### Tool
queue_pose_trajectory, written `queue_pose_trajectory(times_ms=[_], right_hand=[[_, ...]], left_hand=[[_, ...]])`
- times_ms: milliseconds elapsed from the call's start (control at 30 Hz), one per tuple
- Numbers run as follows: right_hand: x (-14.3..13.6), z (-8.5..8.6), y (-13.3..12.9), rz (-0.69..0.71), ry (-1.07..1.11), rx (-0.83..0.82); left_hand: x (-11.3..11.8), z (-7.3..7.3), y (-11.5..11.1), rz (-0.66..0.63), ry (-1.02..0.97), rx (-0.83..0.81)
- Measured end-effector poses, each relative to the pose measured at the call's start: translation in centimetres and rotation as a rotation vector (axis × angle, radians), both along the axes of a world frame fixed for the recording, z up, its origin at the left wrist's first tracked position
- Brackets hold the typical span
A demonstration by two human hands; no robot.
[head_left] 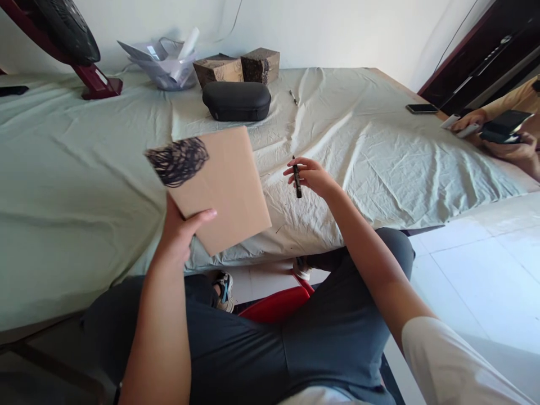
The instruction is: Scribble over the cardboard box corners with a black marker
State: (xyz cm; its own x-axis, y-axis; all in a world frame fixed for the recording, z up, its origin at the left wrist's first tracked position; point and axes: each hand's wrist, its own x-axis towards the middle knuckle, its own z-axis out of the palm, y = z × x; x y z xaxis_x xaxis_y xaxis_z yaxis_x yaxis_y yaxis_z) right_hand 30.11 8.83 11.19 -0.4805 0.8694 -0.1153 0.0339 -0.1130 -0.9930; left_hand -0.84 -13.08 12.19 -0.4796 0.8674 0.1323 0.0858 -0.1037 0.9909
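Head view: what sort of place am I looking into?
Probably a room in a home: a cloth-covered bed or table against a plain wall, a fan on it, and a pale tiled floor.

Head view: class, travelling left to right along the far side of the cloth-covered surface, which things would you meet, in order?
Fan, plastic basket, black case, slim pen, phone.
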Motion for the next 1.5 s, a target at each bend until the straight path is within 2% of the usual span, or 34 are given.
queue_pose_trajectory(times_ms=[200,300,367,433,533,633,700,800,933,1033,1100,1167,1267,1333,1433,1500], right_hand=[[-3.0,-5.1,0.2,0.055,0.045,0.229],[-4.6,-6.8,-0.7,0.075,0.033,0.327],[-5.7,-7.1,-1.4,0.090,-0.028,0.468],[-7.1,-7.0,-2.0,0.151,-0.153,0.692],[-10.3,-6.7,-2.8,0.357,-0.427,1.015],[-13.6,-6.4,-2.9,0.481,-0.628,1.128],[-14.1,-6.2,-2.4,0.458,-0.679,1.142],[-10.8,-6.0,-0.8,0.263,-0.783,1.100],[-2.2,-6.0,1.0,-0.067,-0.874,0.871],[2.0,-6.0,1.4,-0.103,-0.901,0.823],[2.7,-5.5,1.3,-0.141,-0.816,0.806],[2.1,-4.0,0.7,-0.220,-0.605,0.780],[-0.1,0.0,-1.8,-0.303,-0.192,0.754],[-1.9,3.2,-4.6,-0.312,-0.029,0.765],[-4.9,6.6,-8.9,-0.189,0.202,0.883],[-6.7,7.3,-10.7,-0.048,0.367,1.035]], left_hand=[[-3.2,2.6,-1.3,0.301,-0.152,0.081],[-4.3,3.3,-1.7,0.387,-0.198,0.076],[-4.7,3.4,-1.9,0.418,-0.227,0.071],[-4.9,3.4,-1.9,0.420,-0.247,0.069],[-4.9,3.0,-1.9,0.376,-0.219,0.069],[-5.0,2.8,-2.0,0.362,-0.190,0.092],[-5.0,2.8,-2.2,0.376,-0.210,0.109],[-4.7,2.9,-2.3,0.359,-0.204,0.118],[-3.2,2.6,-1.8,0.248,-0.076,0.153],[-1.6,1.6,-0.9,0.167,0.015,0.170],[-0.6,0.9,-0.4,0.107,0.058,0.142],[0.5,0.4,0.0,0.050,0.072,0.105],[2.1,0.2,0.0,-0.012,0.032,0.070],[3.0,0.1,-0.1,-0.040,-0.008,0.064],[4.4,-0.5,-0.3,-0.078,-0.079,0.016],[5.3,-1.2,-0.3,-0.112,-0.122,-0.042]])
